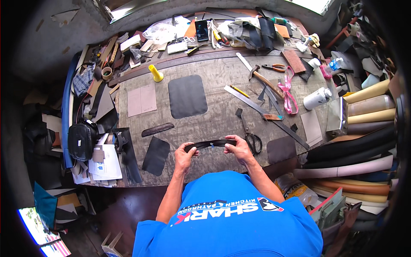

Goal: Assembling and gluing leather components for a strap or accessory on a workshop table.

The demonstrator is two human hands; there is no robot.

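Between my two hands a black zipper strip (204,144) is stretched sideways, bowed slightly upward, with a small shiny slider near its middle. Its left end is pinched by my left hand (185,156), fingers closed. My right hand (239,150) grips the other end between thumb and fingers. Left of my left hand lies a black leather piece with rounded corners (156,156), and above that a narrow dark curved strip (158,129). Scissors with black handles (254,143) rest just right of my right hand. Farther off, a larger black rounded panel (187,97) lies flat.
On the worn workbench (227,124) stand a yellow cone-shaped holder (156,73) and a white bottle (317,98). A hammer (267,81), pliers (274,67), a metal ruler (244,100) and a pink tape (288,92) lie at right. Rolls of material (355,154) crowd the right edge.
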